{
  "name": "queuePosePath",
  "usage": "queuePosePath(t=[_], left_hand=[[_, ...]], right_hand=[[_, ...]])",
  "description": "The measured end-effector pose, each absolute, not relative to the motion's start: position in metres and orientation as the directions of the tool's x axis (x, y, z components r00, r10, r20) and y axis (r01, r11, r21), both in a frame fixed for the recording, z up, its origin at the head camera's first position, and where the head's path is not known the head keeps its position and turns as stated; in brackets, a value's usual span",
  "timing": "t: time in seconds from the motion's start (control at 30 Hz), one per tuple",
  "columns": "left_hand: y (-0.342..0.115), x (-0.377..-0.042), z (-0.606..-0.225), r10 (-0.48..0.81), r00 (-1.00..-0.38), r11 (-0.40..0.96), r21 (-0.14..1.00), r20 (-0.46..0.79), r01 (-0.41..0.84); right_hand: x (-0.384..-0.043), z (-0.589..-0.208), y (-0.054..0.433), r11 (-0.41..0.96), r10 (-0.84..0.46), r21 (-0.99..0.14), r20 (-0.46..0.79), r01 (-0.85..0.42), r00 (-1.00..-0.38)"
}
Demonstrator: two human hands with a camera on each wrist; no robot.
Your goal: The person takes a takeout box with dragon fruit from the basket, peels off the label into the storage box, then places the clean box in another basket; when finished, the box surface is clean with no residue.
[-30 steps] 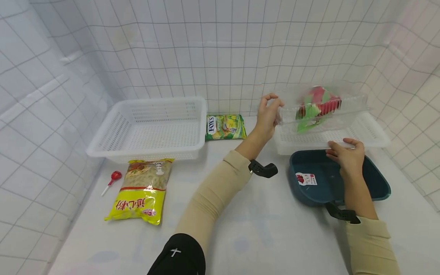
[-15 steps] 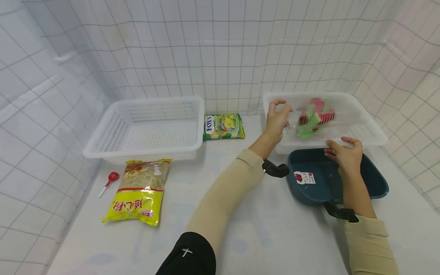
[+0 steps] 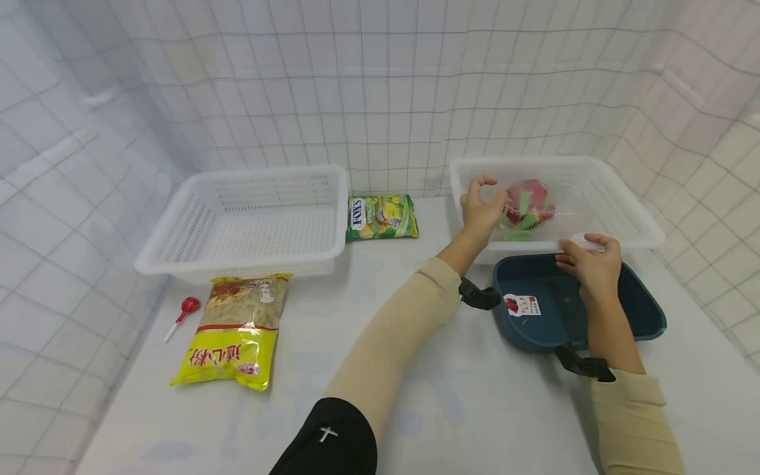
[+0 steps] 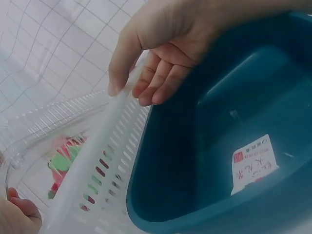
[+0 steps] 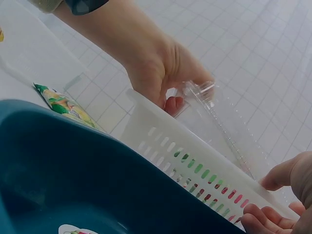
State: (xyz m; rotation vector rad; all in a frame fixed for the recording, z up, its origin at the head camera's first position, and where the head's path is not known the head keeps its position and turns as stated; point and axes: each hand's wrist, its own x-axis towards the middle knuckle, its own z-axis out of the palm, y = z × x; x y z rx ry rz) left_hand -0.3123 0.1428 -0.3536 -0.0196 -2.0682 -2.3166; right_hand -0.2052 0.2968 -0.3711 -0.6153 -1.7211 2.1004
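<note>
My left hand (image 3: 482,212) grips the left end of a clear plastic box (image 5: 209,114), which sits low inside the right white basket (image 3: 629,211). Through the plastic show red, pink and green shapes (image 3: 528,198) that look like dragon fruit. In the right wrist view the thumb and fingers of the left hand (image 5: 163,68) bend around the box's edge. My right hand (image 3: 596,267) pinches the front rim of the same basket, thumb on one side and fingers on the other, as the left wrist view shows. Below that hand stands a dark teal tub (image 3: 552,333) with a fruit label (image 3: 522,305).
On the left is another white basket (image 3: 267,231). A green Fox's candy bag (image 3: 382,216) lies between the baskets. In front of the left basket lie a yellow pasta bag (image 3: 237,336) and a red lollipop (image 3: 189,306). Gridded white sheets surround the table.
The clear box has come down from above the right basket into it, and its contents have shifted left. My left hand went down with it. The right hand stayed on the rim.
</note>
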Motion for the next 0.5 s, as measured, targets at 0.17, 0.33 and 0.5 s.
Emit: queuePosePath(t=[0.17, 0.33, 0.5], left_hand=[[0.1422, -0.3135, -0.3534, 0.016, -1.000, -0.072, 0.997, 0.027, 0.026], [0.1398, -0.3161, -0.3509, 0.120, -0.993, -0.017, 1.000, -0.008, -0.010], [0.1394, -0.3171, -0.3490, 0.150, -0.988, 0.056, 0.998, -0.032, -0.024]], right_hand=[[-0.2046, -0.3707, 0.2956, -0.197, 0.536, -0.980, -0.125, 0.021, -0.835], [-0.2047, -0.3712, 0.2963, -0.194, 0.533, -0.981, -0.112, 0.008, -0.839], [-0.2055, -0.3714, 0.2975, -0.197, 0.525, -0.980, -0.109, 0.004, -0.844]])
